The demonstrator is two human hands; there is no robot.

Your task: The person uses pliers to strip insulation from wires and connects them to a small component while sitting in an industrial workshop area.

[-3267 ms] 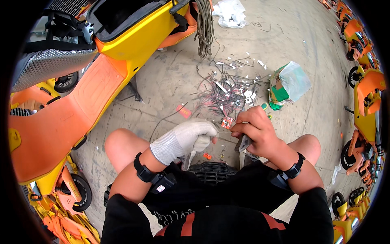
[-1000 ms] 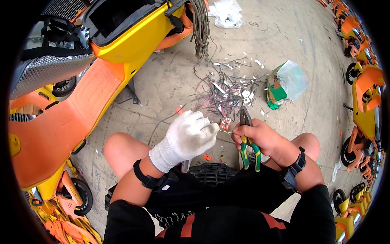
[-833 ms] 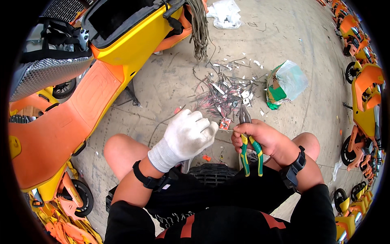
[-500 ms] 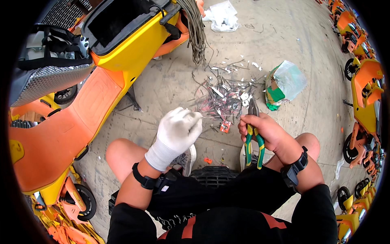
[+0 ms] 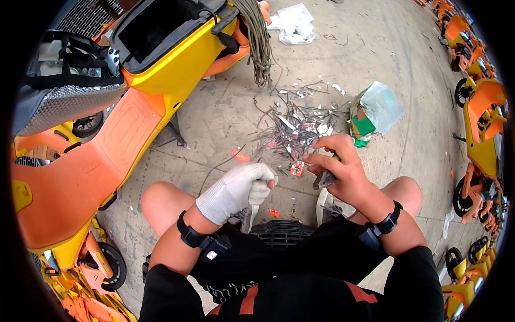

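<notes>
My left hand (image 5: 241, 189), in a white knit glove, is closed with its fingers curled in; what it holds, if anything, is hidden. A dark thin wire (image 5: 219, 170) shows just beyond the glove; I cannot tell whether the hand grips it or it lies on the floor. My bare right hand (image 5: 343, 170) keeps a pair of pliers in its palm, the dark jaws (image 5: 323, 180) pointing down and toward me. Its index and middle fingers reach out toward the left hand, and the green handles are mostly covered. Ahead lies a pile of wire scraps (image 5: 287, 129) with white bits.
A green and clear plastic bag (image 5: 375, 112) stands right of the pile. A yellow and orange scooter (image 5: 131, 115) fills the left, with a cable bundle (image 5: 257, 48) hanging from it. More scooters (image 5: 483, 118) line the right. A white plastic bag (image 5: 294, 24) lies far ahead.
The pliers have turned in my right hand from jaws away to jaws toward me, and its fingers have spread. My left hand has rotated and dropped nearer, uncovering a red label on the floor.
</notes>
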